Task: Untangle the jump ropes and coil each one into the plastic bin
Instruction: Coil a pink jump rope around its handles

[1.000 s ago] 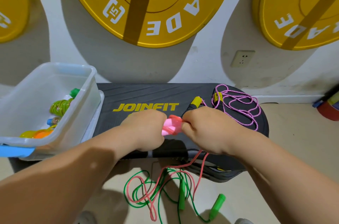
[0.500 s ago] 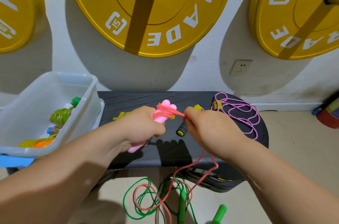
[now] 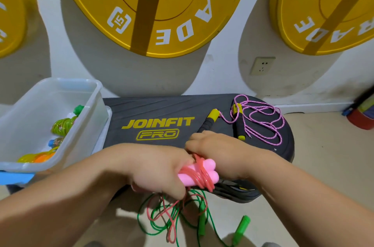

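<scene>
Pink plastic first: in the head view, a pair of pink handles (image 3: 209, 168) is held together in the left hand (image 3: 159, 168), whose fingers are clenched round their lower ends just over the near edge of a black step platform (image 3: 141, 109) marked JOINFIT PRO. A red cord (image 3: 200, 178) is wound in several turns round the handles near their rounded tops, and the rest of it hangs from under the left hand to the floor. The right hand (image 3: 220, 153) presses against the far side of the handles with its fingers curled, gripping the red cord where it meets the wraps; its fingertips are hidden. On the floor below, the loose red loops lie tangled with a green rope (image 3: 210, 224), one green handle (image 3: 241, 228) lying to the right. Farther back on the platform, a purple braided rope (image 3: 263, 123) lies in loose loops with its two black-and-yellow handles (image 3: 208, 121) beside it, well clear of both hands. At the left, the translucent plastic bin (image 3: 87, 125) stands touching the platform's left end and holds a coiled green rope (image 3: 61, 126) and an orange-yellow coil (image 3: 38, 157). Yellow weight plates (image 3: 162, 14) hang on the white wall behind, with a wall socket (image 3: 262, 65) between two of them.
</scene>
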